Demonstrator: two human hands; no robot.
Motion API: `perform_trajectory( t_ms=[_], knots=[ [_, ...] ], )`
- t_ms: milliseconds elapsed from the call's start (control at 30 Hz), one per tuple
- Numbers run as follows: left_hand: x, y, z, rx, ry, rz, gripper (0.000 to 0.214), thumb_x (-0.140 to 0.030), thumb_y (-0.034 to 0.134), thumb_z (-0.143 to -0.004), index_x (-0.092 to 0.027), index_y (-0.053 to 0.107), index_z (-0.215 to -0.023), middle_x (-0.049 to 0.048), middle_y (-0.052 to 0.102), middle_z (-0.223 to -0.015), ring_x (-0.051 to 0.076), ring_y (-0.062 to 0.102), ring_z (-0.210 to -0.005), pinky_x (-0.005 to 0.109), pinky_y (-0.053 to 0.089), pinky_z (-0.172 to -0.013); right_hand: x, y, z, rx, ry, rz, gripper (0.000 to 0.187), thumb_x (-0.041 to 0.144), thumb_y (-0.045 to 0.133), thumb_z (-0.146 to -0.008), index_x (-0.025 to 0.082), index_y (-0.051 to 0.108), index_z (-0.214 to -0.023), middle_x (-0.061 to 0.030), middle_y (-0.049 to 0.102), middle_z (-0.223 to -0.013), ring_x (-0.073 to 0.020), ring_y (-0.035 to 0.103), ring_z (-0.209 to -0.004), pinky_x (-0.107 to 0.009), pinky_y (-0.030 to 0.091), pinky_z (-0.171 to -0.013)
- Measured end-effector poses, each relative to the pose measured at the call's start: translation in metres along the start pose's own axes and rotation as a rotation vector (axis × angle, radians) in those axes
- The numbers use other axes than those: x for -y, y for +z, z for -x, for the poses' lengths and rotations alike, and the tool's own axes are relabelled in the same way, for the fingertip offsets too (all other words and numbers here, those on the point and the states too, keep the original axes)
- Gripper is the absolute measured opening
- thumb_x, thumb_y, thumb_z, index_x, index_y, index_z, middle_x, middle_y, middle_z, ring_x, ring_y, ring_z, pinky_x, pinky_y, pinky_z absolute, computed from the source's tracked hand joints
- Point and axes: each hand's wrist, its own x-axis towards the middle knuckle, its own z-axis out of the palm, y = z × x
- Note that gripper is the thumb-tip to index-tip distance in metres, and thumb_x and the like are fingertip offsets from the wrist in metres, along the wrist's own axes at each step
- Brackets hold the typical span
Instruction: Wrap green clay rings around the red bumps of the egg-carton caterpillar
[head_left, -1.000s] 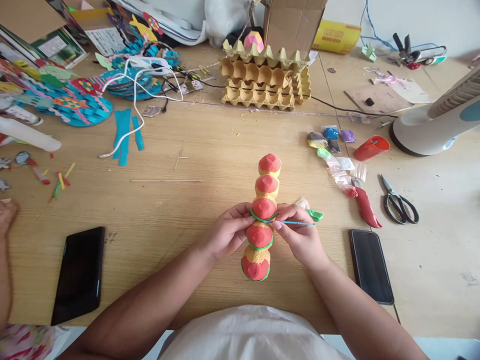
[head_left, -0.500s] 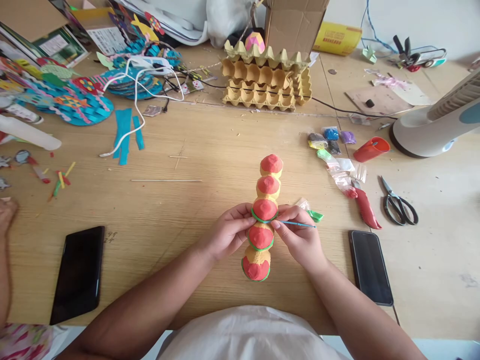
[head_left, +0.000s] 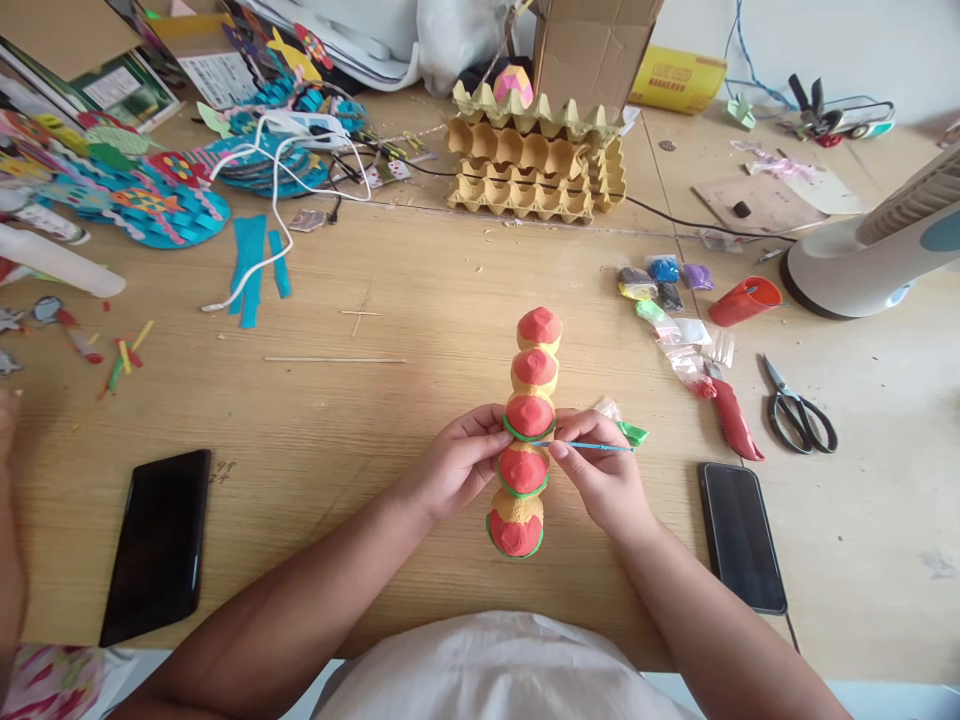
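A yellow egg-carton strip (head_left: 534, 372) with several red-painted bumps lies lengthwise on the wooden table (head_left: 420, 300). Green clay rings circle the three nearest bumps. My left hand (head_left: 454, 465) grips the strip from the left at its middle, fingers curled against it. My right hand (head_left: 600, 475) pinches a thin blue stick tool (head_left: 596, 446), whose tip touches the green ring on the middle bump. A scrap of green clay (head_left: 631, 431) lies just right of my right hand.
A black phone (head_left: 156, 545) lies at left, another phone (head_left: 741, 533) at right. Scissors (head_left: 799, 405), a red cutter (head_left: 731, 415), a red cup (head_left: 742, 298), clay bags (head_left: 660, 280), stacked egg trays (head_left: 536, 160) and a fan (head_left: 877, 245) lie beyond. Another person's arm (head_left: 9, 540) is at the far left.
Almost nothing differs. The view has shifted slightly and my hands stay on the strip, with the blue tool tip still at the middle ring.
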Motion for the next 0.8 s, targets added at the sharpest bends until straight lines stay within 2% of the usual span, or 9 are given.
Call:
perform_trajectory(
  t_ms=[200,600,733,800],
  knots=[
    [0.0012,-0.0002,-0.0002,-0.007,0.001,0.004,0.022,-0.027,0.081,-0.083,-0.019,0.077,-0.104,0.0069,0.076,-0.105,0.018,0.071,-0.091,0.027,0.056,-0.080,-0.0002,0.0010,-0.0006,0.028,-0.015,0.001,0.017,0.035,0.083,-0.088,0.025,0.070,-0.084,-0.0046,0.074,-0.098,-0.0204,0.068,-0.091,-0.036,0.059,-0.080],
    [0.0029,0.0002,-0.0012,-0.072,0.070,-0.068,0.021,-0.027,0.085,-0.078,-0.018,0.078,-0.096,0.0039,0.078,-0.092,0.016,0.070,-0.082,0.025,0.053,-0.075,-0.0026,-0.0001,-0.0015,0.018,0.031,0.018,0.017,0.038,0.082,-0.088,0.026,0.070,-0.087,-0.0056,0.075,-0.099,-0.0216,0.068,-0.089,-0.037,0.059,-0.078],
    [0.0012,0.0027,-0.0010,-0.116,0.084,-0.084,0.026,-0.029,0.089,-0.074,-0.018,0.079,-0.095,0.0039,0.079,-0.089,0.016,0.070,-0.080,0.025,0.053,-0.074,-0.0015,-0.0020,-0.0037,0.036,0.003,0.046,0.016,0.035,0.081,-0.089,0.025,0.069,-0.084,-0.0067,0.068,-0.110,-0.0228,0.064,-0.102,-0.036,0.056,-0.083],
    [0.0004,0.0035,-0.0006,-0.132,0.092,-0.101,0.026,-0.029,0.089,-0.073,-0.018,0.079,-0.094,0.0045,0.079,-0.090,0.017,0.070,-0.081,0.026,0.053,-0.075,0.0004,-0.0040,-0.0042,0.017,-0.030,0.105,0.015,0.034,0.080,-0.089,0.025,0.070,-0.083,-0.0070,0.063,-0.111,-0.0232,0.060,-0.105,-0.035,0.054,-0.081]
  ],
)
